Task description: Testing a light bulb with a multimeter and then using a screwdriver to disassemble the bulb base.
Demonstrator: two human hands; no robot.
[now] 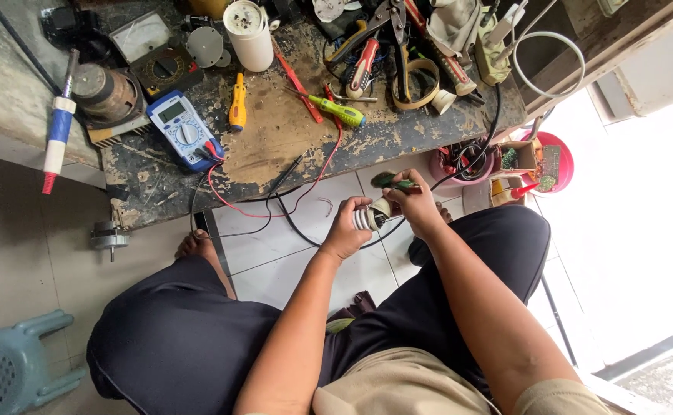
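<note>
I sit on a low seat with both hands raised over my knees. My left hand (pixel 348 229) grips a small spiral lamp bulb (pixel 365 218) by its white coils. My right hand (pixel 415 204) closes around a green-handled tool (pixel 388 181) and presses it at the bulb's base. A black cable runs from near the hands up to the workbench (pixel 275 146).
The worn dark workbench carries a blue multimeter (pixel 182 129) with red and black leads, a yellow screwdriver (pixel 237 101), a green screwdriver (pixel 338 111), pliers (pixel 363 65), a white cylinder (pixel 249 34) and clutter. A pink bowl (pixel 559 157) of parts sits right; a teal stool (pixel 13 365) at lower left.
</note>
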